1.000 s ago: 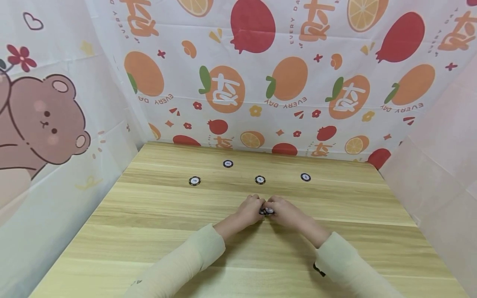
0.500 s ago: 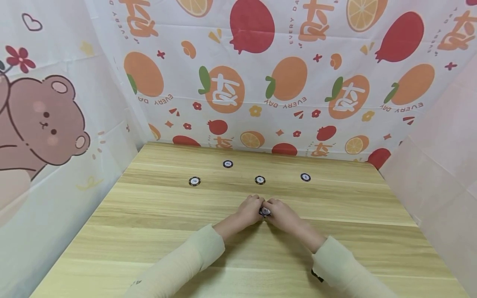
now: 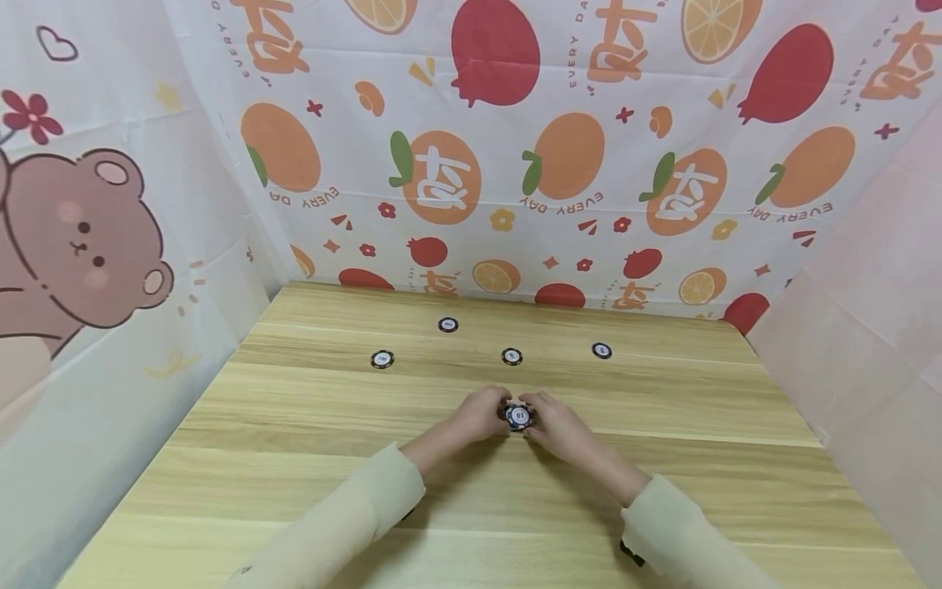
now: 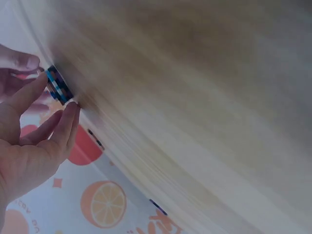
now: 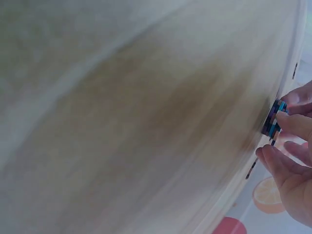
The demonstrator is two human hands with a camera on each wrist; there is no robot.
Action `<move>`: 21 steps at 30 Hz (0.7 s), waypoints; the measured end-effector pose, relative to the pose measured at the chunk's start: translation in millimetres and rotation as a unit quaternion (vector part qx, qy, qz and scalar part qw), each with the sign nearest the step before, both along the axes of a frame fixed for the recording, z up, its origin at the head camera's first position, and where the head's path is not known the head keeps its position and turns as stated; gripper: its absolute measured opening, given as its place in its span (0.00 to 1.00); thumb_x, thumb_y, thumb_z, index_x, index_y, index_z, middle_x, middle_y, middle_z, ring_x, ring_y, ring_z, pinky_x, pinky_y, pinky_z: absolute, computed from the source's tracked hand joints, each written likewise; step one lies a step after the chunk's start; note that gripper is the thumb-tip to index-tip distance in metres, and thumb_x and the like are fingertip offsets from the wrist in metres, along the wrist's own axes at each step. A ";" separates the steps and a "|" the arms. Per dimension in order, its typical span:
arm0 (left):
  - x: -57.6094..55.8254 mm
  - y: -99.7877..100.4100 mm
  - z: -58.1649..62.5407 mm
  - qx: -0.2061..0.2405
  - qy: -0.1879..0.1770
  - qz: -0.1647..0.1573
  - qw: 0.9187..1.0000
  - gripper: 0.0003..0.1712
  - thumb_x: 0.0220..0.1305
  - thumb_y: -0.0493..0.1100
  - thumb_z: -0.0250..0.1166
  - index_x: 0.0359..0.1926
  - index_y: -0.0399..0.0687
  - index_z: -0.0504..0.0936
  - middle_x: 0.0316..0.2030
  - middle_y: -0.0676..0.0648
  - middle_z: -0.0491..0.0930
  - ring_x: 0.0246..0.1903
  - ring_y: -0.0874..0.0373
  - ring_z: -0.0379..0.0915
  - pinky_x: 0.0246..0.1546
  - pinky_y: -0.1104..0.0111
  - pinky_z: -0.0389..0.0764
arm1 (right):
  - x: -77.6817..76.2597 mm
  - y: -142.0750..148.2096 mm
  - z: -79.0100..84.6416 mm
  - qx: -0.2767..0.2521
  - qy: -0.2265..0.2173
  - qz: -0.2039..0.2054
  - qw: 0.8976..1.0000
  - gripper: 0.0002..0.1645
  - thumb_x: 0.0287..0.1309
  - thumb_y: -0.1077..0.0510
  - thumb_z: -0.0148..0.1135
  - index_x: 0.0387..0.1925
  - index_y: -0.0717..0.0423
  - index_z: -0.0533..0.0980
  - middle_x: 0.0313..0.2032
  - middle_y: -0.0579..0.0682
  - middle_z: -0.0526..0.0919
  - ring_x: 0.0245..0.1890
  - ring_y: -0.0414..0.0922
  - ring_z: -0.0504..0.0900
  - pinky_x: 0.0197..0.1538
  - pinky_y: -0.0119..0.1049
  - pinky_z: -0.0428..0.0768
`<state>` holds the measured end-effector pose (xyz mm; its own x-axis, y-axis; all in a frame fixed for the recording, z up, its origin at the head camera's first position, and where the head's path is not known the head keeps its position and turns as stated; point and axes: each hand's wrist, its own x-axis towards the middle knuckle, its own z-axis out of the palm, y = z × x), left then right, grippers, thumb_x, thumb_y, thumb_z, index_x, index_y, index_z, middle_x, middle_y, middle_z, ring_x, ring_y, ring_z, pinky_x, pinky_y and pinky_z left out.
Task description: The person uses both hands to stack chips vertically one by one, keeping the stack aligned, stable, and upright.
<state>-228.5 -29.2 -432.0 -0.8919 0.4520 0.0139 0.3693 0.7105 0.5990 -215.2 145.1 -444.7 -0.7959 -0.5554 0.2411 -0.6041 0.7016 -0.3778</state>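
Note:
A short stack of poker chips (image 3: 518, 416), topped by a dark blue-edged chip with a white "10" centre, sits on the wooden table between both hands. My left hand (image 3: 484, 414) holds its left side; in the left wrist view the thumb (image 4: 35, 87) is at one edge of the stack and the fingertips (image 4: 71, 105) at the other. From the right, my right hand (image 3: 561, 424) reaches around it. In the right wrist view its thumb (image 5: 287, 119) touches the stack while its fingertips (image 5: 261, 150) stand a little off it.
Several single chips lie flat farther back: one at the left (image 3: 383, 359), one at the rear (image 3: 448, 325), one in the middle (image 3: 512, 356) and one at the right (image 3: 602, 350). A fruit-print curtain (image 3: 441, 176) hangs behind the table (image 3: 324, 458).
The right hand, which pinched a chip over the stack, has let it go on top and drawn slightly apart. The left hand has shifted a little left, exposing the "10" face.

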 end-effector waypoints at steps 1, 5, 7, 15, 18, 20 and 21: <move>-0.1 -2.0 0.1 0.001 -0.004 0.005 1.000 0.25 0.42 0.33 0.73 0.44 0.32 0.77 0.34 0.44 0.77 0.36 0.52 0.73 0.40 0.63 0.75 | 0.1 0.3 0.1 0.001 -0.005 -0.006 1.000 0.31 0.43 0.66 0.70 0.51 0.68 0.70 0.44 0.59 0.76 0.43 0.52 0.77 0.47 0.41 0.75; 0.7 -7.8 -0.6 0.000 0.008 0.005 1.000 0.19 0.41 0.34 0.74 0.38 0.33 0.80 0.30 0.46 0.77 0.32 0.53 0.73 0.37 0.65 0.75 | -0.2 0.5 -1.1 -0.002 -0.007 -0.020 1.000 0.26 0.43 0.64 0.71 0.46 0.69 0.73 0.41 0.58 0.78 0.41 0.51 0.78 0.46 0.42 0.76; 1.0 -9.1 -1.7 -0.001 0.018 0.001 1.000 0.17 0.42 0.35 0.74 0.35 0.33 0.80 0.29 0.46 0.77 0.32 0.53 0.74 0.37 0.66 0.75 | -0.6 -0.1 -1.7 -0.007 -0.004 -0.020 1.000 0.23 0.43 0.64 0.71 0.43 0.68 0.75 0.40 0.57 0.78 0.40 0.51 0.78 0.45 0.42 0.76; 2.0 -7.3 -0.7 0.000 0.011 0.005 1.000 0.14 0.43 0.35 0.73 0.33 0.35 0.81 0.28 0.46 0.78 0.31 0.55 0.73 0.36 0.67 0.75 | -1.6 -4.9 -1.5 -0.001 -0.007 -0.022 1.000 0.18 0.46 0.63 0.69 0.41 0.65 0.76 0.36 0.54 0.78 0.36 0.46 0.77 0.40 0.40 0.76; 2.0 -6.5 -0.4 -0.004 0.011 0.007 1.000 0.13 0.44 0.35 0.73 0.33 0.36 0.82 0.27 0.48 0.77 0.29 0.57 0.72 0.33 0.68 0.74 | -2.1 -6.6 -1.4 0.001 -0.013 -0.028 1.000 0.18 0.46 0.64 0.69 0.41 0.65 0.76 0.36 0.53 0.78 0.36 0.45 0.76 0.40 0.40 0.76; 1.9 -6.4 -0.8 -0.010 0.016 0.007 1.000 0.12 0.44 0.36 0.72 0.32 0.36 0.82 0.26 0.49 0.77 0.28 0.57 0.71 0.32 0.68 0.74 | -2.4 -7.1 -2.0 -0.003 -0.019 -0.027 0.999 0.18 0.46 0.64 0.68 0.41 0.65 0.76 0.37 0.54 0.78 0.36 0.46 0.77 0.41 0.41 0.76; 1.9 -6.3 -1.1 -0.013 0.018 0.008 1.000 0.11 0.45 0.36 0.72 0.32 0.37 0.82 0.26 0.49 0.76 0.28 0.57 0.71 0.32 0.68 0.73 | -2.4 -7.3 -2.1 -0.008 -0.021 -0.024 0.999 0.18 0.46 0.65 0.68 0.41 0.65 0.76 0.37 0.54 0.78 0.37 0.47 0.77 0.41 0.41 0.76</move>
